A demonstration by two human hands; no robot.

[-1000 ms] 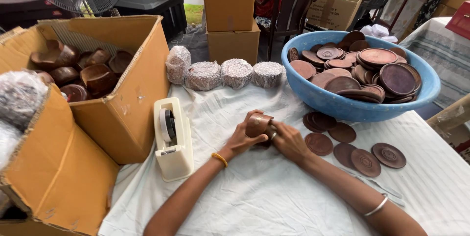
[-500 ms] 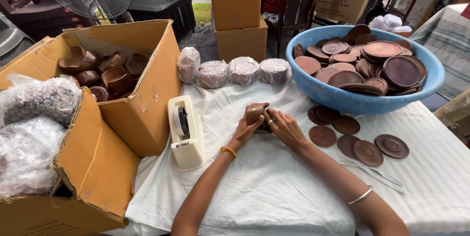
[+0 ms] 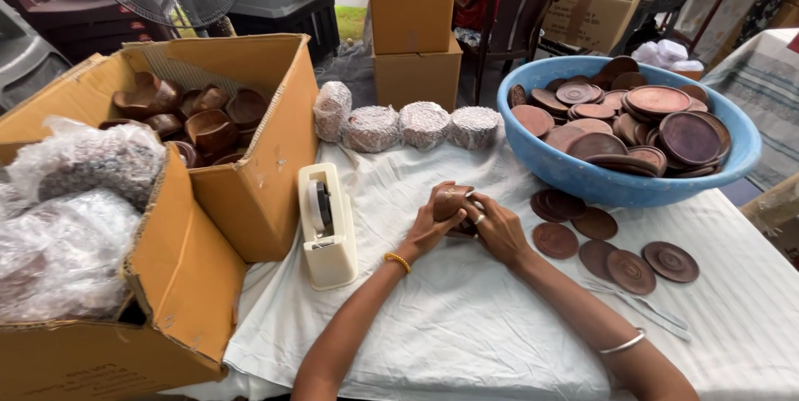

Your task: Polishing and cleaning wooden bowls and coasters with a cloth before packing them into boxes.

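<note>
Hands barely budge from a second ago: our left hand point(image 3: 430, 230) and right hand point(image 3: 498, 230) still clasp the small brown wooden cup point(image 3: 450, 201) over the white cloth point(image 3: 433, 326), beside the tape dispenser point(image 3: 327, 226), so we're still fiddling with it.

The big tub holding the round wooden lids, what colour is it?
The tub is light blue, clearest in the head view, at the table's right.
</note>
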